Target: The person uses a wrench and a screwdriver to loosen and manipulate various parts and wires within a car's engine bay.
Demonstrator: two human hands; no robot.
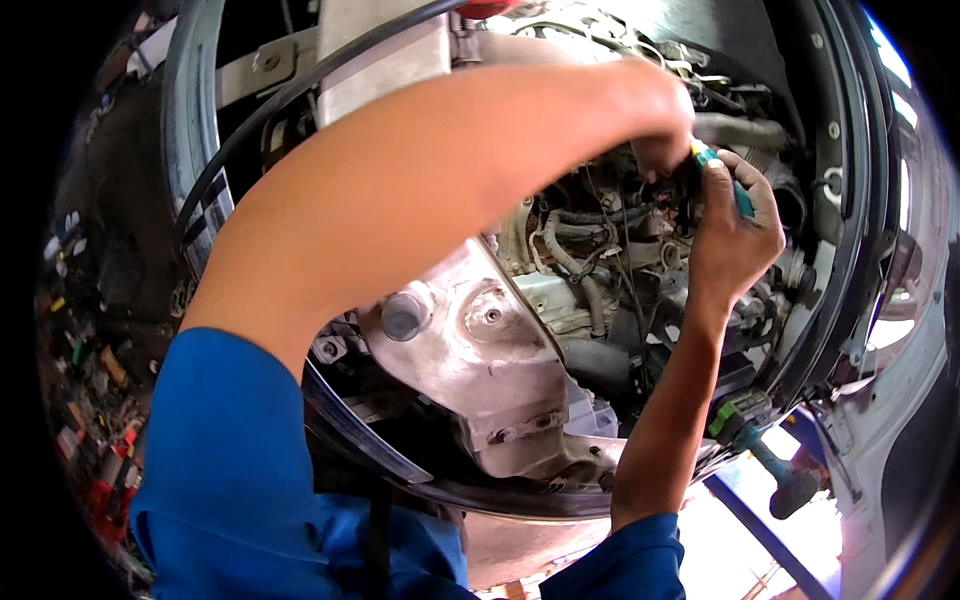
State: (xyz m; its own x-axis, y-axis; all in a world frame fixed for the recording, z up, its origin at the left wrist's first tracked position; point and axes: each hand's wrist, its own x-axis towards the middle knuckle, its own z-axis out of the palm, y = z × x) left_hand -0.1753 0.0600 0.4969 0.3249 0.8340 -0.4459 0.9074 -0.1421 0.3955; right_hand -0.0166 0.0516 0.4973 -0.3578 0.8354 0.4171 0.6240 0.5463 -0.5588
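Note:
My left arm reaches across the engine bay. My left hand (663, 125) is blurred among hoses at the upper right, its fingers mostly hidden and beside the tip of a teal and yellow hand tool (742, 196). My right hand (740, 225) grips that tool, thumb along it, just below a grey hose (750, 132). Wiring and pipes (590, 250) lie under both hands, and a broad silver metal plate (455, 350) with round openings spans the lower middle of the bay.
A teal power tool (775, 465) rests at the bay's lower right edge. A black hose (217, 160) arches over the left side. A dark rim (455, 497) borders the bay in front. Assorted tools and parts (105, 420) litter the far left.

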